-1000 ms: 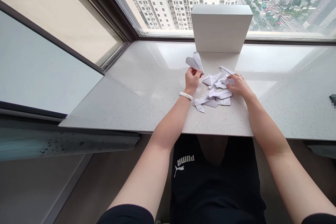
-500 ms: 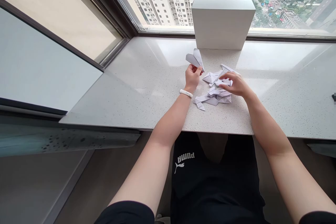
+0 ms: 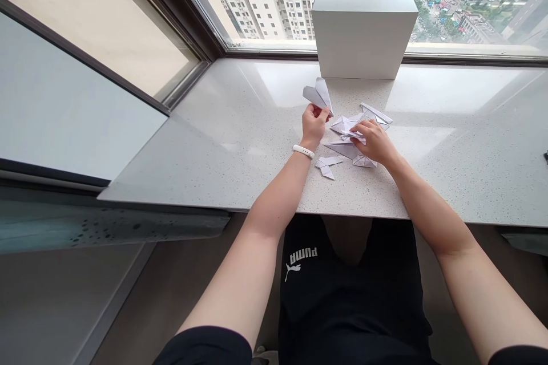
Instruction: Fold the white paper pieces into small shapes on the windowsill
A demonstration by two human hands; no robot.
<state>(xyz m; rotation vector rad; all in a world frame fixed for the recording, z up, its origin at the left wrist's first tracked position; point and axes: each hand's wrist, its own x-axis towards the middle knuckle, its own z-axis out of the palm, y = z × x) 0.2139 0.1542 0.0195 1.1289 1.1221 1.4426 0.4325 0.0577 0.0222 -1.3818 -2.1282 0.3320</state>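
Observation:
My left hand (image 3: 315,124) is closed on the lower end of a white paper plane (image 3: 317,94), which it holds up with the wings fanned out. Over a loose pile of folded papers, my right hand (image 3: 373,141) pinches a folded paper piece (image 3: 345,149) with a long point aimed left. The fingers hide part of that piece. Around it lie several other white folded shapes: a star-like folded paper (image 3: 340,125), a long narrow folded strip (image 3: 377,113) at the back, and an angled folded paper (image 3: 327,166) nearest the front edge.
A pale box (image 3: 363,40) stands upright on the speckled white windowsill (image 3: 475,171), against the window. A brown window frame (image 3: 171,11) runs along the left. The sill's front edge is just above my lap. Something small and dark (image 3: 546,156) sits at the far right.
My right hand has moved left and down into the pile, its fingers closing on a folded piece. Papers in the middle have shifted. The left hand with the paper plane has stayed nearly still.

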